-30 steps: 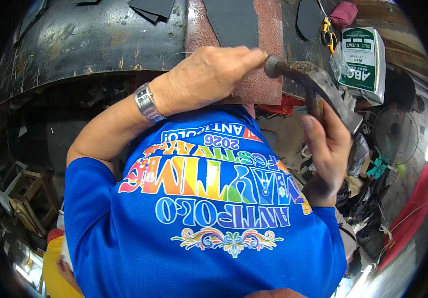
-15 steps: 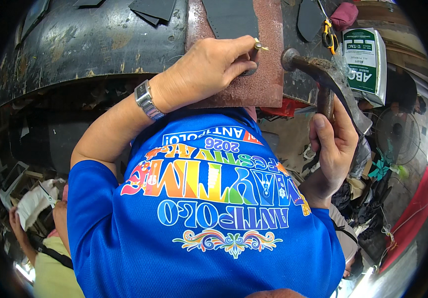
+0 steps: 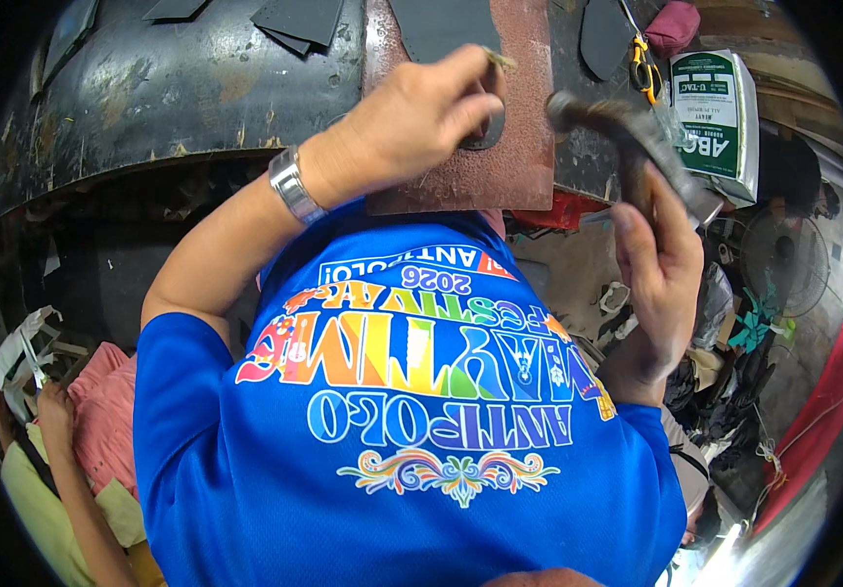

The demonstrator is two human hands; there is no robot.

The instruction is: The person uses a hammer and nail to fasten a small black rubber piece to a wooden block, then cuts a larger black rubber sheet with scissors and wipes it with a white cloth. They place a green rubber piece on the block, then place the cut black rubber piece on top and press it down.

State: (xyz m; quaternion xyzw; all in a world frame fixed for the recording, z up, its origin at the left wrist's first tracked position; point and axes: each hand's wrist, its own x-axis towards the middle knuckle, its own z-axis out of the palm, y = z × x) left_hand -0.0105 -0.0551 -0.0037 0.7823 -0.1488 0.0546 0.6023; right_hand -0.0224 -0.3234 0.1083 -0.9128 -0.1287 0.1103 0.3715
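My left hand [image 3: 407, 122] is closed round a short metal punch [image 3: 496, 63] whose worn top sticks up above the fingers. Beneath it lies a dark flat piece [image 3: 446, 34], spread on a reddish-brown board [image 3: 529, 161] at the bench edge. The punch's lower end is partly hidden by the fingers, so contact with the piece is unclear. To the right, my right hand [image 3: 661, 269] grips a hammer [image 3: 627, 132] by its handle. The hammer's head is raised beside the board, apart from the punch and smeared by motion.
The black bench [image 3: 196, 98] carries dark cut pieces [image 3: 299, 22] and yellow-handled scissors [image 3: 645, 73]. A green-and-white can [image 3: 715, 112] stands at the right, with a fan [image 3: 783, 259] beyond. Another person's arm [image 3: 74, 479] is at the lower left, holding something white.
My left hand has risen slightly and moved a little left with the punch. The hammer has shifted slightly in my right hand. At the lower left, the other person's arms have moved.
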